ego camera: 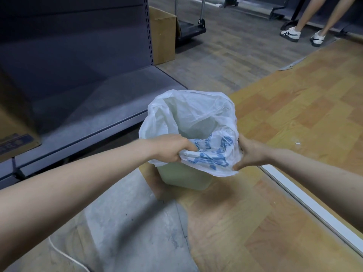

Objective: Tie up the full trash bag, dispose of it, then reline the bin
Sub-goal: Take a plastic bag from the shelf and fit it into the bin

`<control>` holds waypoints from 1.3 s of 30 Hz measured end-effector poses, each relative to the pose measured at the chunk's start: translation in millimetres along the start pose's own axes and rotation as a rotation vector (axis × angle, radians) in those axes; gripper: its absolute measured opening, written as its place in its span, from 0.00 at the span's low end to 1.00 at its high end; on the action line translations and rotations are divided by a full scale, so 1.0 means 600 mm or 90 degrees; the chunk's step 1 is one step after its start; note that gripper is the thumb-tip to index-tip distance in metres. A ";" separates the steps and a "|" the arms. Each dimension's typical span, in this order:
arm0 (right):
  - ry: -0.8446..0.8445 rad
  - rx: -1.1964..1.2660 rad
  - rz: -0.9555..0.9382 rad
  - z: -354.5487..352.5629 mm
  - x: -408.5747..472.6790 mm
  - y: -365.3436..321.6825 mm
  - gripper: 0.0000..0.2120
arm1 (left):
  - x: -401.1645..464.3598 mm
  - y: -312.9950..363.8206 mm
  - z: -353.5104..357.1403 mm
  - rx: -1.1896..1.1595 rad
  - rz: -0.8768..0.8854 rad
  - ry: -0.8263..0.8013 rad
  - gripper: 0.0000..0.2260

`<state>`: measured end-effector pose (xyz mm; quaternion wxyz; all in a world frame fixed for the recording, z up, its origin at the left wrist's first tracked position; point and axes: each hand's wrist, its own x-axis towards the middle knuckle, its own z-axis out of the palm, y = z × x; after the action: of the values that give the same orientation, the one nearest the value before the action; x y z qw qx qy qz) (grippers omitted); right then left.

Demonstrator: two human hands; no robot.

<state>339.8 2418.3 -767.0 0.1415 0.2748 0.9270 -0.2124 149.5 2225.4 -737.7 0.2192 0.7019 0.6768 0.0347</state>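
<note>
White plastic bag (pixel 196 118) with blue print lines a pale green bin (pixel 182 178) on orange-brown wood-pattern flooring (pixel 294 118).

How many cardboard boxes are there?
2. One cardboard box stands on the floor at the far end of the shelf. The other cardboard box sits on the shelf at the left edge, partly cut off. More may be out of view.
</note>
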 end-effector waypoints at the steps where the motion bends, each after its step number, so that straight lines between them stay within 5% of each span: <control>1: -0.006 -0.027 0.002 0.003 0.002 0.000 0.53 | -0.001 -0.001 0.000 0.004 -0.004 0.000 0.13; 7: 0.033 -0.126 -0.029 -0.008 0.006 0.006 0.42 | -0.001 0.006 0.004 0.063 -0.028 -0.044 0.08; 10: 0.079 -0.116 -0.039 -0.023 -0.003 0.007 0.40 | -0.004 0.009 0.000 0.079 -0.041 -0.053 0.27; 13: 0.170 -0.114 -0.060 -0.035 -0.004 0.008 0.35 | 0.002 0.026 -0.001 0.066 -0.016 0.003 0.33; 19: 0.312 -0.200 -0.200 -0.058 -0.002 -0.003 0.44 | 0.035 0.057 0.019 0.211 0.047 0.022 0.06; 22: 0.227 -0.330 -0.203 -0.061 0.006 -0.007 0.46 | 0.037 0.049 0.012 0.218 0.071 -0.012 0.06; 25: 0.133 -0.277 -0.144 -0.051 0.010 -0.009 0.50 | 0.026 0.019 -0.001 0.256 0.059 -0.010 0.05; 31: 0.236 -0.264 -0.208 -0.026 0.008 -0.047 0.33 | -0.010 -0.055 -0.039 0.398 -0.099 -0.045 0.17; 36: 0.339 -0.452 -0.169 -0.042 0.022 -0.038 0.18 | -0.003 -0.026 -0.044 0.160 -0.143 -0.021 0.38; 39: 0.323 -0.389 -0.124 -0.047 0.024 -0.056 0.10 | 0.022 0.008 -0.019 0.128 -0.143 0.008 0.39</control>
<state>304.7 2412.5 -737.3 -0.0378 0.1746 0.9747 0.1347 151.2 2241.4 -728.7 0.1464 0.6398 0.7526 -0.0536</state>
